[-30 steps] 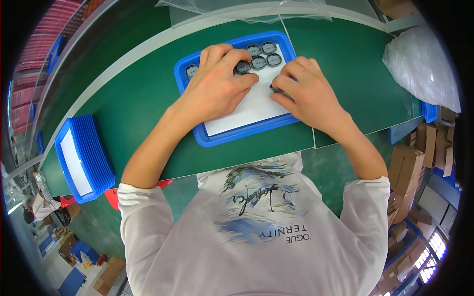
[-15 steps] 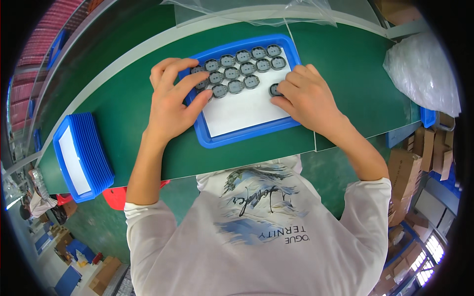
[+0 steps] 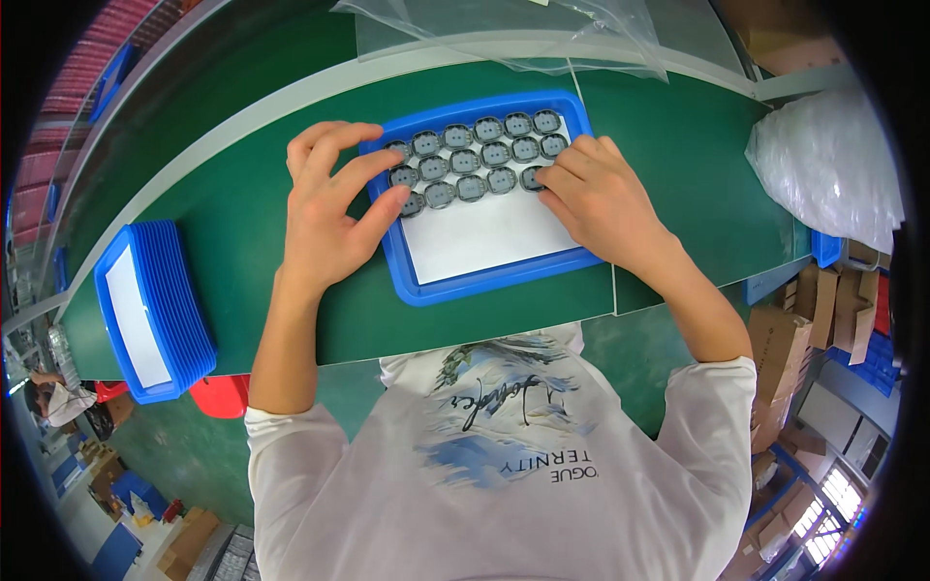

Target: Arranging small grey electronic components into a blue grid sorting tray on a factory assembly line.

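Note:
A blue tray lined with a white sheet lies on the green table in front of me. Rows of small dark grey, rounded plastic parts with clear rims fill its far portion. My right hand reaches over the tray's right side, thumb and fingers closed on one such part at the right end of the nearest row. Over the left rim, my left hand is spread, its fingertips at the leftmost parts; it grips none of them.
A stack of blue trays with a white sheet in the front one stands at the table's left. Clear plastic film lies along the far edge. A bulky clear plastic bag sits at far right, above cardboard boxes.
My right hand has brought its part up beside the nearest row, closing the gap to its neighbour. The left hand stays at the left ends of the rows. The view has shifted slightly.

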The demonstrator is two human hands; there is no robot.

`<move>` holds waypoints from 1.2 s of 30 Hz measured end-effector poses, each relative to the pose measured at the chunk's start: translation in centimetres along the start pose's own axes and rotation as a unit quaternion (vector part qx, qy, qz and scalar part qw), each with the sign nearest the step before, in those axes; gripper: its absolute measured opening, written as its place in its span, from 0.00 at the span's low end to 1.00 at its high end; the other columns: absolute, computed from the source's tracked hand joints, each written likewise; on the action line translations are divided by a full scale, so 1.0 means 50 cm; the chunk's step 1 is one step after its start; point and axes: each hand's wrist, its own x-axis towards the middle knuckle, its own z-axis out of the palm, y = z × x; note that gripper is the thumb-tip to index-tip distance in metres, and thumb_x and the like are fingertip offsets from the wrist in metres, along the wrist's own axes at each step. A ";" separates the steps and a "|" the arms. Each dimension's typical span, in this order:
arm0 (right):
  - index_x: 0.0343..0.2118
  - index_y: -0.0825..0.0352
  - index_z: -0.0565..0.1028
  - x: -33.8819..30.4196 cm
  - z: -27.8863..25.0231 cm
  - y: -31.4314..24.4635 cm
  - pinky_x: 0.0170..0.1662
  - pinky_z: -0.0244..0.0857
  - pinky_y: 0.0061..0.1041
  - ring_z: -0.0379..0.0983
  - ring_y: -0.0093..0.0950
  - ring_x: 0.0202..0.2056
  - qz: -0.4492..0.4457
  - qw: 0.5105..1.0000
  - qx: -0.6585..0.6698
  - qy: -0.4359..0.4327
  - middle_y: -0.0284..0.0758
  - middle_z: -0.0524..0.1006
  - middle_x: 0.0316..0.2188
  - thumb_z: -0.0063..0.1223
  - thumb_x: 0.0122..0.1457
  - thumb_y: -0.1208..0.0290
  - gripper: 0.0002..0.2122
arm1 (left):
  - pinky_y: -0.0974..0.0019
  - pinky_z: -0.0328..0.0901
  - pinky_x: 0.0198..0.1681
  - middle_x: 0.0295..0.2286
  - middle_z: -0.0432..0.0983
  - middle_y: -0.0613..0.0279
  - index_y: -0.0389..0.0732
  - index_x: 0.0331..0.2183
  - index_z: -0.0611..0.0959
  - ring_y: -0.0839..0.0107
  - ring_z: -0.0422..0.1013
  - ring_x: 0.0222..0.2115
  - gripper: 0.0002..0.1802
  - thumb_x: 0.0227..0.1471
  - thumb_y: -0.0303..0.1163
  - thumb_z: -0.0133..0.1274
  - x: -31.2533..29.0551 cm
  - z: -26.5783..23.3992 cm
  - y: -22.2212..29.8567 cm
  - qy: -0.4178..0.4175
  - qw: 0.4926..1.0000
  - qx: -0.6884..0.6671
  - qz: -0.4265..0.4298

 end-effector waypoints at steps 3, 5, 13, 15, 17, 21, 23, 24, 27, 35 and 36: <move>0.33 0.68 0.80 0.007 0.001 0.005 0.41 0.62 0.33 0.70 0.34 0.35 0.001 1.000 0.010 0.005 0.34 0.75 0.29 0.65 0.49 0.75 0.08 | 0.54 0.64 0.53 0.47 0.76 0.60 0.42 0.38 0.87 0.53 0.65 0.51 0.17 0.40 0.30 0.68 0.005 -0.006 0.002 0.000 1.000 -0.007 -0.003; 0.34 0.67 0.80 0.012 -0.010 0.006 0.41 0.62 0.33 0.70 0.35 0.35 -0.004 1.000 0.018 0.013 0.34 0.75 0.28 0.66 0.49 0.74 0.10 | 0.54 0.64 0.53 0.46 0.76 0.59 0.41 0.37 0.86 0.52 0.66 0.51 0.17 0.40 0.29 0.68 0.007 -0.014 0.005 -0.010 1.000 -0.006 -0.007; 0.52 0.69 0.75 0.148 -0.016 0.110 0.58 0.63 0.41 0.71 0.49 0.51 0.088 0.988 0.046 0.117 0.48 0.74 0.51 0.60 0.57 0.67 0.20 | 0.53 0.66 0.55 0.44 0.76 0.47 0.33 0.39 0.83 0.47 0.70 0.51 0.13 0.49 0.27 0.59 0.192 0.083 0.001 -0.094 0.988 -0.067 0.107; 0.56 0.74 0.71 0.244 0.042 0.218 0.63 0.58 0.45 0.59 0.59 0.61 0.198 0.974 0.011 0.108 0.63 0.68 0.56 0.54 0.59 0.59 0.26 | 0.50 0.63 0.58 0.48 0.74 0.41 0.33 0.41 0.82 0.44 0.67 0.55 0.14 0.52 0.29 0.55 0.321 0.151 -0.026 -0.132 0.988 -0.017 0.074; 0.61 0.74 0.66 0.379 0.027 0.331 0.66 0.52 0.52 0.54 0.62 0.64 0.320 0.947 0.006 0.020 0.69 0.61 0.60 0.54 0.57 0.53 0.34 | 0.45 0.58 0.61 0.52 0.71 0.34 0.33 0.46 0.79 0.39 0.63 0.58 0.19 0.54 0.32 0.50 0.458 0.231 -0.114 -0.146 0.985 0.090 0.023; 0.63 0.73 0.63 0.407 0.104 0.571 0.63 0.43 0.69 0.46 0.67 0.66 0.389 0.882 -0.130 0.230 0.64 0.53 0.66 0.54 0.54 0.42 0.42 | 0.30 0.48 0.63 0.57 0.60 0.19 0.32 0.55 0.73 0.20 0.54 0.59 0.31 0.55 0.42 0.47 0.612 0.379 -0.209 0.048 0.991 0.109 -0.056; 0.64 0.69 0.63 0.479 0.101 0.556 0.66 0.44 0.63 0.47 0.66 0.66 0.410 0.877 -0.150 0.202 0.61 0.53 0.67 0.53 0.55 0.41 0.41 | 0.22 0.44 0.61 0.60 0.54 0.19 0.37 0.62 0.67 0.20 0.50 0.62 0.41 0.53 0.49 0.51 0.640 0.390 -0.298 0.029 0.977 0.179 -0.115; 0.66 0.65 0.62 0.481 0.095 0.555 0.68 0.45 0.57 0.47 0.65 0.66 0.456 0.857 -0.176 0.163 0.57 0.53 0.68 0.52 0.57 0.40 0.40 | 0.20 0.43 0.60 0.61 0.51 0.19 0.39 0.65 0.65 0.20 0.48 0.62 0.44 0.52 0.52 0.53 0.646 0.403 -0.301 0.032 0.975 0.181 -0.128; 0.67 0.62 0.62 0.508 0.028 0.564 0.68 0.45 0.57 0.48 0.63 0.67 0.482 0.848 -0.164 0.147 0.53 0.57 0.67 0.49 0.57 0.37 0.41 | 0.21 0.48 0.57 0.63 0.52 0.30 0.57 0.67 0.62 0.26 0.51 0.61 0.47 0.48 0.59 0.56 0.695 0.411 -0.309 0.078 0.970 0.174 -0.151; 0.61 0.54 0.72 0.524 0.026 0.609 0.63 0.55 0.56 0.61 0.54 0.62 0.376 0.905 -0.174 0.092 0.45 0.68 0.62 0.52 0.57 0.40 0.32 | 0.28 0.60 0.51 0.57 0.66 0.54 0.61 0.60 0.73 0.36 0.61 0.55 0.41 0.44 0.59 0.59 0.722 0.379 -0.294 0.021 0.982 0.166 -0.085; 0.58 0.53 0.74 0.513 0.036 0.589 0.61 0.58 0.56 0.63 0.54 0.60 0.359 0.908 -0.179 0.120 0.43 0.69 0.60 0.55 0.56 0.42 0.30 | 0.31 0.61 0.51 0.55 0.68 0.55 0.60 0.59 0.73 0.38 0.63 0.53 0.40 0.43 0.58 0.60 0.709 0.372 -0.295 0.020 0.985 0.145 -0.088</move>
